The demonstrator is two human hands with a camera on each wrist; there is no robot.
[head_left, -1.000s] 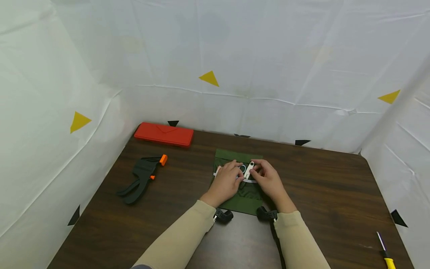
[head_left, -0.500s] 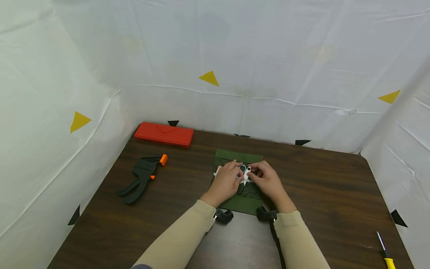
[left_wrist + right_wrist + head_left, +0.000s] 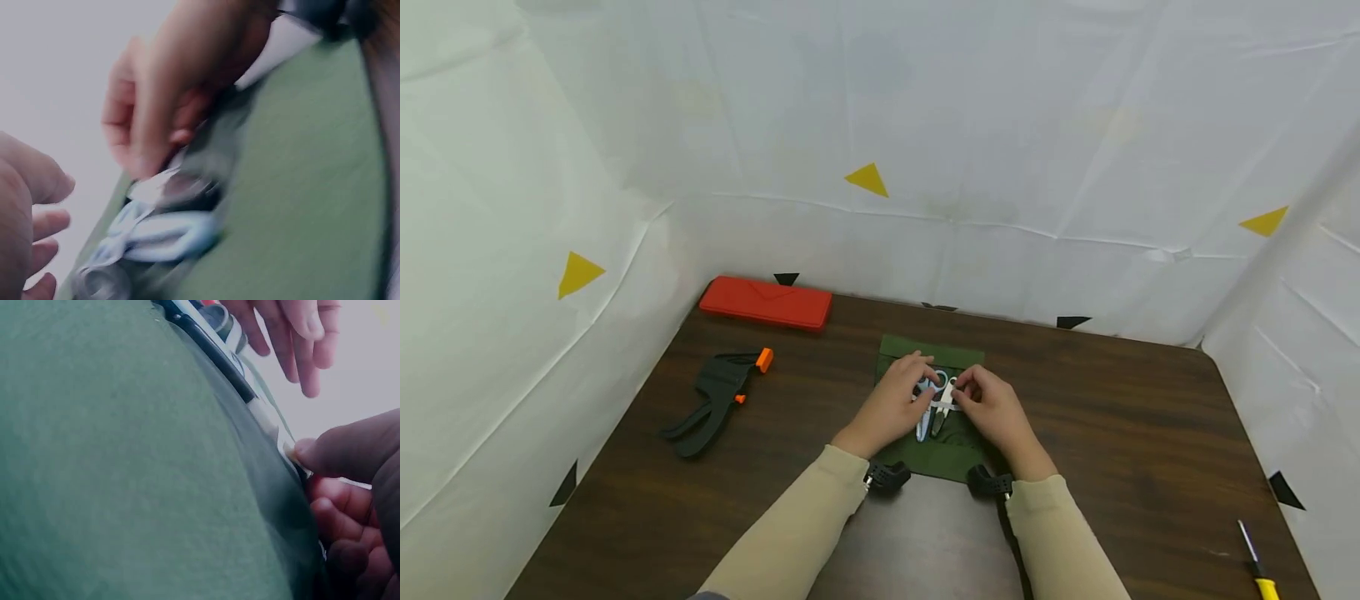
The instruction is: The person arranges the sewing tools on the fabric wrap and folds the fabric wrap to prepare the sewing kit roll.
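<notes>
A flat green fabric pouch point(image 3: 932, 461) lies opened in front of me. Light blue scissors point(image 3: 923, 427) rest on it, their loops also visible in the left wrist view. Right of them is a slim white-handled tool point(image 3: 264, 417) with a dark end, passing under a white band point(image 3: 956, 407). My right hand point(image 3: 997, 414) pinches the tool's far end between thumb and fingers. My left hand point(image 3: 889, 404) hovers over the pouch's left side near the scissor loops, fingers apart and gripping nothing. A grey ring-shaped thing point(image 3: 103, 284) shows beside the scissors in the left wrist view.
A red case point(image 3: 765, 302) lies at the table's back left. A black clamp with orange tips point(image 3: 718, 400) is left of the pouch. At the right front edge lies a yellow-handled screwdriver point(image 3: 1257, 567). White sheets point(image 3: 955, 125) wall the table at the back and sides.
The white-handled tool has slid down under the band toward me, with my right hand following. My left hand has drawn back to the left, uncovering the scissors.
</notes>
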